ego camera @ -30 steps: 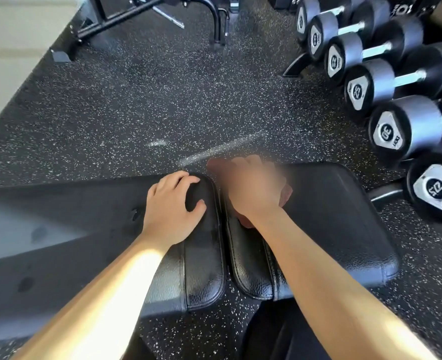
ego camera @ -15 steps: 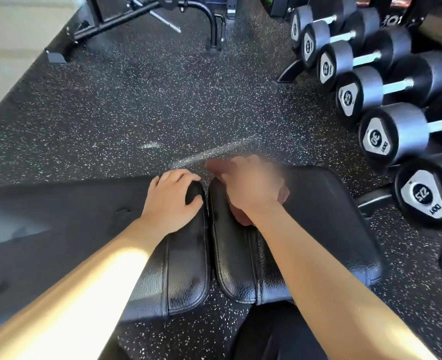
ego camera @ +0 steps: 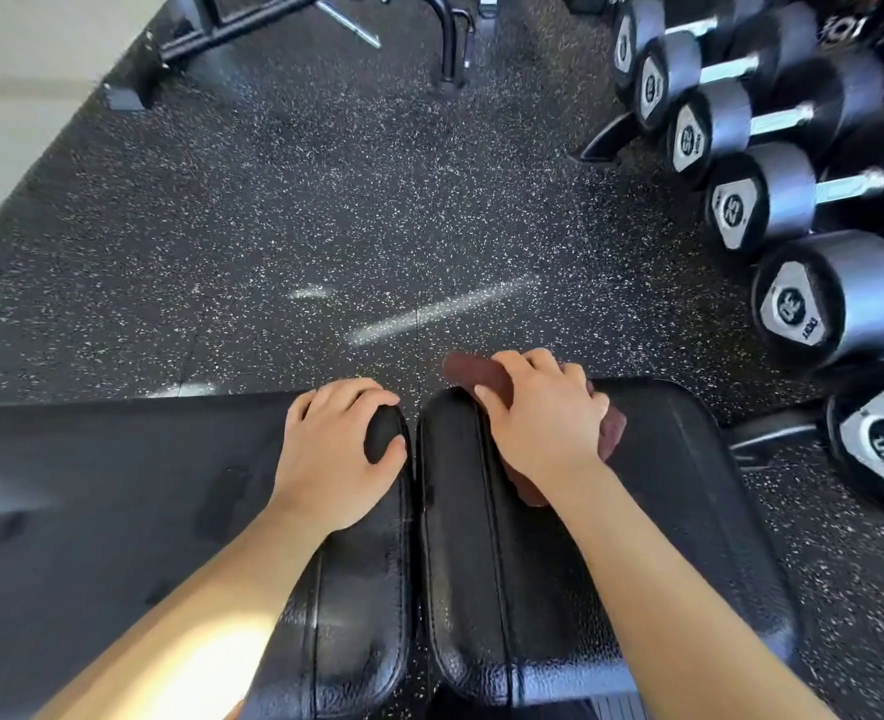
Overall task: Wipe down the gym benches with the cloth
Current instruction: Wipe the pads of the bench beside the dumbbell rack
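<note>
Fingers [ego camera: 492, 402]: right hand [ego camera: 546, 431] clamps cloth [ego camera: 472, 371], left hand [ego camera: 335, 454] grips bench [ego camera: 679, 485] | cloth axis far-left to near-right

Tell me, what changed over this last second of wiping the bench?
The right hand, gripping the dark red cloth, slid slightly right along the short pad's far edge, away from the gap. The left hand still grips the long pad's corner; dumbbells unmoved.
</note>
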`<state>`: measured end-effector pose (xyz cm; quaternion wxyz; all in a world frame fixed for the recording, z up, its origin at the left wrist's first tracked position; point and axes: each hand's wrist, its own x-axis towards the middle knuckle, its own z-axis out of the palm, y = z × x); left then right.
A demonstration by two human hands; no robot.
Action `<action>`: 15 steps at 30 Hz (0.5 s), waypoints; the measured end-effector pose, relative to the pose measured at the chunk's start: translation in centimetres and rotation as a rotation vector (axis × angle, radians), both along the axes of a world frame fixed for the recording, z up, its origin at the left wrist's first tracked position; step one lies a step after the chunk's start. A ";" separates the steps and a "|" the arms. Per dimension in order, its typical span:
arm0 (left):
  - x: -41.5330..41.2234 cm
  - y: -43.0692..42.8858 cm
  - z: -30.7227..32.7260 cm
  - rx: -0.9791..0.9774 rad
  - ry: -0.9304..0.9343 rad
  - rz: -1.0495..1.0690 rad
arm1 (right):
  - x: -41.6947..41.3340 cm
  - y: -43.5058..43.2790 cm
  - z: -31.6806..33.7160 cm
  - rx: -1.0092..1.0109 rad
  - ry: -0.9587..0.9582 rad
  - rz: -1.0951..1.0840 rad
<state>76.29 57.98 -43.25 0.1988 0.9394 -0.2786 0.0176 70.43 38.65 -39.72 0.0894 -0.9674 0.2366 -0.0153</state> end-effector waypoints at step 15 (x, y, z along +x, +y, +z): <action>0.0 2.3 0.7 -0.105 0.043 -0.146 | -4.5 7.9 -0.2 -0.007 -0.039 -0.065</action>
